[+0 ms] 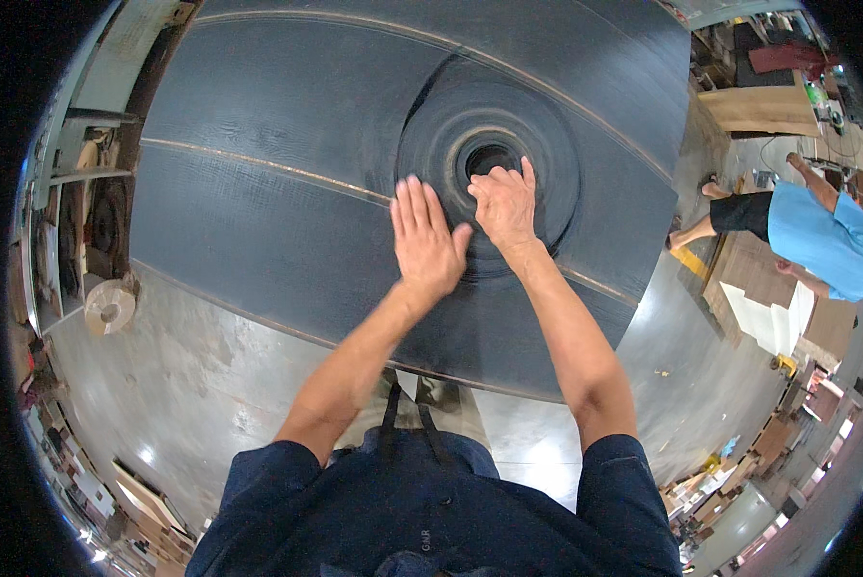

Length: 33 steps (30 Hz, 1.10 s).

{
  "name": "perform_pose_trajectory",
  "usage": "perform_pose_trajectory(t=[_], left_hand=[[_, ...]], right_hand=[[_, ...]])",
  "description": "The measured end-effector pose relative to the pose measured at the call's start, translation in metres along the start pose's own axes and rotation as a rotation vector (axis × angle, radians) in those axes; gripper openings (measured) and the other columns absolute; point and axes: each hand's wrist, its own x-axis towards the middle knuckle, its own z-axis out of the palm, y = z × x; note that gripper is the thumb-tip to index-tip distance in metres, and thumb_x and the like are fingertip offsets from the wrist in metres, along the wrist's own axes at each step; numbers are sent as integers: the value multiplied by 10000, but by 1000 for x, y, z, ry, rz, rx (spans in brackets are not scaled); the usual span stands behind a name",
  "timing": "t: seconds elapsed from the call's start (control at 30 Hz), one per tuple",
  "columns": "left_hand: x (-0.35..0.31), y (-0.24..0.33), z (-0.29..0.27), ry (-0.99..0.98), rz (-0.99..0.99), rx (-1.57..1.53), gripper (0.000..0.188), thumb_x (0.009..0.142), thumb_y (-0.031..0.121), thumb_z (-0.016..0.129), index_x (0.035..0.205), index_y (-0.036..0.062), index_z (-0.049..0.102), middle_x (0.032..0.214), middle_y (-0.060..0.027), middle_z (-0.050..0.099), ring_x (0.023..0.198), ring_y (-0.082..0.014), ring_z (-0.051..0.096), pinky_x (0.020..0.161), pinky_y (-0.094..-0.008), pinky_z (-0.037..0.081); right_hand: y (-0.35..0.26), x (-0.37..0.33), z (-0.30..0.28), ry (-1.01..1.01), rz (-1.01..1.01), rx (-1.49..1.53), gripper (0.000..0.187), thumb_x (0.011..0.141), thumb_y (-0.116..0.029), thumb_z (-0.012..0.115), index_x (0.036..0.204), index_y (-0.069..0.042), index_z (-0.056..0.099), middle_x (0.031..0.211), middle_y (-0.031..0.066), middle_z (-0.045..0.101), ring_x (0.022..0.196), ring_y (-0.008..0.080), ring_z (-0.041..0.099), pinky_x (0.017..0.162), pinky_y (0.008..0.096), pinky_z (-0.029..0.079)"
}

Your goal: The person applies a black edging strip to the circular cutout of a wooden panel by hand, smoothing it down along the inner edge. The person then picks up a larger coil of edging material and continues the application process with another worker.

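Note:
A flat, round black coil (558, 144) of wound band lies on a large dark-topped table (258, 207), with a round hole (492, 162) at its centre. My left hand (427, 248) rests over the coil's near left edge, fingers straight and thumb out to the side. At the near side of the hole, my right hand (505, 204) has its fingers curled at the coil's inner edge, with one outer finger raised. The fingertips are partly hidden, so their exact grip is unclear. A dark curved strip (430, 91) runs along the coil's far left rim.
Light seams (258, 159) cross the tabletop. Shelving (95, 173) stands at the left, with a pale roll (110, 308) below it. At the right, a person in a blue shirt (821, 236) is near brown boards (744, 274) and white sheets (768, 317).

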Motion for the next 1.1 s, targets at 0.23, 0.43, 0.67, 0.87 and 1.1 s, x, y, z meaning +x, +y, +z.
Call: perform_pose_trajectory(t=[0.23,0.43,0.67,0.87,1.1], left_hand=[[70,-28,-22,-64,316,7,642,937,322,509,1410,-73,328,1513,-255,254,1422,-408,197,1163,-487,172],[125,-75,-9,-43,501,137,763,923,503,469,1406,-73,338,1511,-238,276,1412,-373,249,1158,-459,205],[-4,4,-3,-51,41,-26,777,896,424,534,1363,-160,323,1482,-338,235,1402,-485,177,1144,-566,131],[25,-7,-29,-192,254,-321,481,835,171,622,1250,-47,513,1373,-249,439,1279,-406,409,1056,-489,332],[128,-66,-16,-123,641,182,670,913,448,518,1359,-46,443,1480,-199,357,1417,-349,246,1174,-474,168]], right_hand=[[9,-3,2,-35,38,12,118,822,-199,653,865,-120,729,793,63,597,813,271,584,1095,505,285],[0,6,-1,-21,14,-16,127,820,-185,648,871,-103,731,806,66,603,821,269,581,1096,503,286],[2,-1,0,4,37,25,145,829,-195,635,888,-104,732,776,67,602,797,277,580,1111,516,268],[8,-5,2,-41,44,22,139,824,-200,648,894,-114,730,796,71,601,802,282,582,1107,528,268],[4,1,3,0,-6,52,125,812,-205,661,879,-119,722,786,70,588,811,278,582,1096,536,285]])
